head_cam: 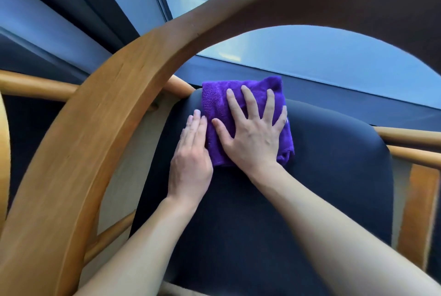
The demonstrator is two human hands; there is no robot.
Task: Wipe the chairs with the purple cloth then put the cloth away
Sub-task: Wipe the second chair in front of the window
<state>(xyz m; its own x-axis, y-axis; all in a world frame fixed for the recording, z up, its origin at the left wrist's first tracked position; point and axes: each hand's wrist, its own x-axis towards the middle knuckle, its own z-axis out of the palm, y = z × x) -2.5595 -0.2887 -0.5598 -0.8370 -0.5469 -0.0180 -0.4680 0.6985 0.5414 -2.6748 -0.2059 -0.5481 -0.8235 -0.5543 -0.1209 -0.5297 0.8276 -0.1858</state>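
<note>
Purple cloth (241, 114) folded, lying on the dark seat cushion (298, 200) of a chair, centre of frame, toward the cushion's upper left corner; right hand (253, 133) flat on top of it, fingers spread wide, pressing, gripping nothing; left hand (191, 159) flat on the cushion just left of the cloth, fingers straight and together, touching the cloth's edge; curved wooden chair frame (100, 128) arches across the left and top of frame; window glass (334, 57) behind, upper right.
</note>
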